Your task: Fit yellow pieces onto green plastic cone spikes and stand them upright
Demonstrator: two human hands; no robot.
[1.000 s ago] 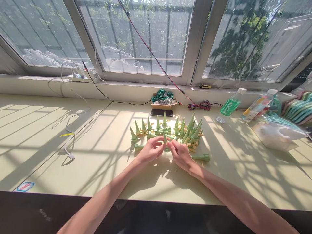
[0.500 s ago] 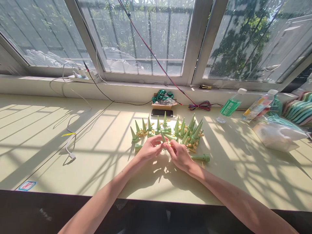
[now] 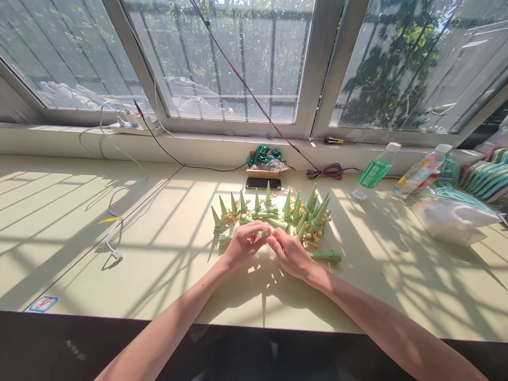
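My left hand is closed around a green cone-shaped spike, of which only a small part shows between the fingers. My right hand meets it from the other side, thumb and fingers pinched at the near end of the spike; whatever they pinch is too small and covered to make out. Just beyond both hands, several green spikes stand point up on the table, with small yellow pieces among them. Green ribbed tubes lie between the spikes, and another green tube lies right of my right hand.
Behind the spikes are a black phone and a small carton with green plastic in it. A coiled red-and-black cable, a green-labelled bottle and a white bag are to the right. A white cable lies left.
The spike between my hands pointed upward before; now it is tipped and mostly hidden by my fingers. My hands have drawn closer together and stayed in the same place.
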